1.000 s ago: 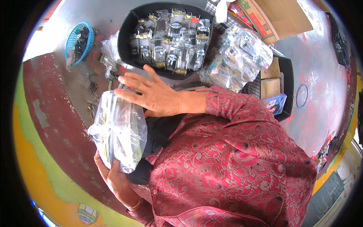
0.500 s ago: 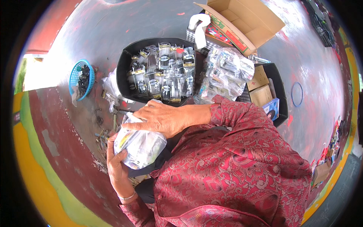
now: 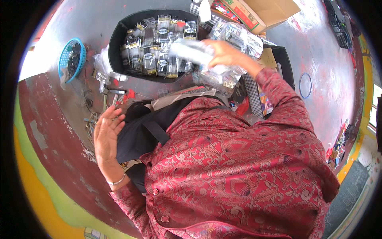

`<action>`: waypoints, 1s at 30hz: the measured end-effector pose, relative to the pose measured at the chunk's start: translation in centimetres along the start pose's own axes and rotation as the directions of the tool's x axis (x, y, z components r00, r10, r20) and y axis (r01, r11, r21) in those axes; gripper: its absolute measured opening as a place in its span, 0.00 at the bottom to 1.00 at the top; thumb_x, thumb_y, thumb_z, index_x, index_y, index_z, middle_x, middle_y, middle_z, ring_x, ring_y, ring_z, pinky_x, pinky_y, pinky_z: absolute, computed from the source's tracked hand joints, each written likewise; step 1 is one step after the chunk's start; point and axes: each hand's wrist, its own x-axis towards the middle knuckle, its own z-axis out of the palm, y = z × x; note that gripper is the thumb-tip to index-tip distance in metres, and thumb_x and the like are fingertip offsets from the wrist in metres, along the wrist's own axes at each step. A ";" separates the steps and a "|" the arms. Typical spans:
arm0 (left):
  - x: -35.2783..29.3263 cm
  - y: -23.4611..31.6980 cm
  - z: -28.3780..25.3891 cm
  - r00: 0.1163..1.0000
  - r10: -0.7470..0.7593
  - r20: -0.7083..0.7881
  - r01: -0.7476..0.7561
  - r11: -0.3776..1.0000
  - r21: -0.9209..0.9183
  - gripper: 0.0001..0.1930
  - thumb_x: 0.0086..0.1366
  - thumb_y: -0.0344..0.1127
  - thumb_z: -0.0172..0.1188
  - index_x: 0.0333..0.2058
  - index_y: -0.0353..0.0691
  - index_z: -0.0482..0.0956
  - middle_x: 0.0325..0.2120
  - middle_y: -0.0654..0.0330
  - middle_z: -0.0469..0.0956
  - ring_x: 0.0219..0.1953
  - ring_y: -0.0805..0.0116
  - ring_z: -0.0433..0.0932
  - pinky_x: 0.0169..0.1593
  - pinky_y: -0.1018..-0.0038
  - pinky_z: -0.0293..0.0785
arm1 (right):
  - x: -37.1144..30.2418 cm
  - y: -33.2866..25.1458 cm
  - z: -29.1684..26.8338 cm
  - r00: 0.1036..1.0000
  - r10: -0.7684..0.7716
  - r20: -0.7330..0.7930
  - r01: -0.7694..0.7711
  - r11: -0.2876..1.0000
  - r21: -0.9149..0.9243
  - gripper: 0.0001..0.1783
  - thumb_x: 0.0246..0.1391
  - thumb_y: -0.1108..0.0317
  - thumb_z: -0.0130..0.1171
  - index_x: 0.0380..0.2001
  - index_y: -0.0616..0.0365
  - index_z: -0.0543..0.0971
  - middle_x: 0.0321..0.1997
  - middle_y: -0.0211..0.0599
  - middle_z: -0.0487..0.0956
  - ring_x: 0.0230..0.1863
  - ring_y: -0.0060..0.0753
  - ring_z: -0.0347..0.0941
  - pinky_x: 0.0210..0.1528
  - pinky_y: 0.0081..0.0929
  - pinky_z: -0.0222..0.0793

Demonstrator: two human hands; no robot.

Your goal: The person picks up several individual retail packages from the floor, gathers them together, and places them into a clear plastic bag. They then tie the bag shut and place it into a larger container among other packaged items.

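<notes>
the wrapped pack has left the space over the lap, where both hands held it half a second ago, and is now out over the right edge of the black tub, in the right hand alone. those fingers seem to hold the pack by its right end; motion blur hides how tightly they pinch. the left hand has let go, bare, its fingers loosely spread beside the dark trousers. below the pack lie small clear packets inside the tub; past its right edge sit bagged bundles. held at one end, the pack would probably carry best kept level, lifted well clear of the tub's rim so the film does not snag, and moved more slowly among slippery plastic.
</notes>
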 end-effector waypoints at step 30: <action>-14.2 -8.2 -14.4 0.776 0.126 -0.618 -0.339 0.910 -0.240 0.19 0.62 0.33 0.49 0.51 0.31 0.64 0.42 0.58 0.71 0.41 0.73 0.70 0.46 0.79 0.66 | -4.0 7.5 8.3 0.914 0.341 -0.218 -0.387 0.580 -0.717 0.46 0.26 0.57 0.69 0.47 0.72 0.60 0.42 0.53 0.69 0.46 0.49 0.68 0.39 0.41 0.69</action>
